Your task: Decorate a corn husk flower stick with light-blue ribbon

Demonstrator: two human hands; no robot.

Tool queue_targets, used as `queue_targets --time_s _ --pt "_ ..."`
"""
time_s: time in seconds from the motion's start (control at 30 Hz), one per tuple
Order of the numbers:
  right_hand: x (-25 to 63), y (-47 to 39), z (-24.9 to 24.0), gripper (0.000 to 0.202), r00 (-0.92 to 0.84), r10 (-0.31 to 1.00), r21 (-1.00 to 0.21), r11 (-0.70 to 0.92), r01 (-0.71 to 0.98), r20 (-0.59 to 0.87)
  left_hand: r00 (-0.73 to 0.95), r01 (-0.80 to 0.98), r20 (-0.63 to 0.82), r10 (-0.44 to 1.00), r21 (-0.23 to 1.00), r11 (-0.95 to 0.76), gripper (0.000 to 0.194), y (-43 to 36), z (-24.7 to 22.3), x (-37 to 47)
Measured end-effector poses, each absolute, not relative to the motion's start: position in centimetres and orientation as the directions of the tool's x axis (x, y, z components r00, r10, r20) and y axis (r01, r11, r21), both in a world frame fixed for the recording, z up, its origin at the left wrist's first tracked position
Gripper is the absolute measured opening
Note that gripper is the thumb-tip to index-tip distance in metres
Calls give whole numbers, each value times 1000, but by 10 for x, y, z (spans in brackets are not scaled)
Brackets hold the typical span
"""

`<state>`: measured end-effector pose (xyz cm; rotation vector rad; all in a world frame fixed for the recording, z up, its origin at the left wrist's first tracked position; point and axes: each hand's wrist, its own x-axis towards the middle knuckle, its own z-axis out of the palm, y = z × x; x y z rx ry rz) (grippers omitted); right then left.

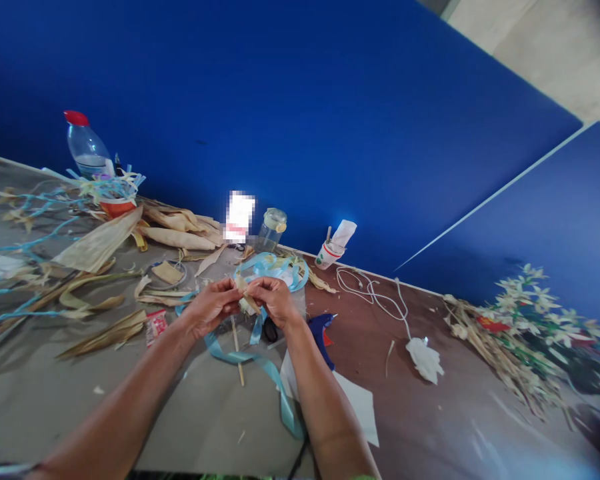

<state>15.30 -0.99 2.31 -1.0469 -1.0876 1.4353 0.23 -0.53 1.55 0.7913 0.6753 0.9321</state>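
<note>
In the head view, my left hand (210,308) and my right hand (276,300) meet near the middle of the table. Their fingertips pinch a small pale piece of dried corn husk (251,303) between them. A light blue ribbon (275,383) loops behind the hands and trails down between my forearms. Below the fingers is a thin wooden stick (239,357); its upper end is hard to make out. Something with a black loop (270,329), perhaps a scissors handle, lies under my right hand. A blue glue gun (321,331) is partly covered by my right forearm.
Dried corn husks (185,230) spread over the left side, beside a red-capped bottle (87,148). Along the blue partition (300,120) stand a clear jar (272,228) and a paper cup (329,255). White cable (375,297), white paper (363,407) and a bunch of white flowers (535,300) lie right.
</note>
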Motion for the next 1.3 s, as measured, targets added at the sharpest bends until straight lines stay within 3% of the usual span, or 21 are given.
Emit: queue_targets --time_s 0.57,1.0,1.13,1.2,1.3 --pt "149 -21 40 26 -239 964 -883 -214 -418 -120 558 -479 24 830 826 297 21 -9 13 -6" --pt "145 -22 40 28 -243 958 -876 -247 -414 -155 577 -484 -19 816 798 360 24 -7 6 -10" --pt "169 -9 32 28 -75 985 -856 -170 -489 -153 627 -524 77 775 778 346 26 -9 14 -15" --pt "188 -2 31 29 104 987 -828 -41 -560 -119 596 -586 121 794 741 327 28 -8 17 -16" --pt "206 4 31 28 194 979 -840 51 -540 -65 520 -672 125 845 671 314 23 -2 17 -14"
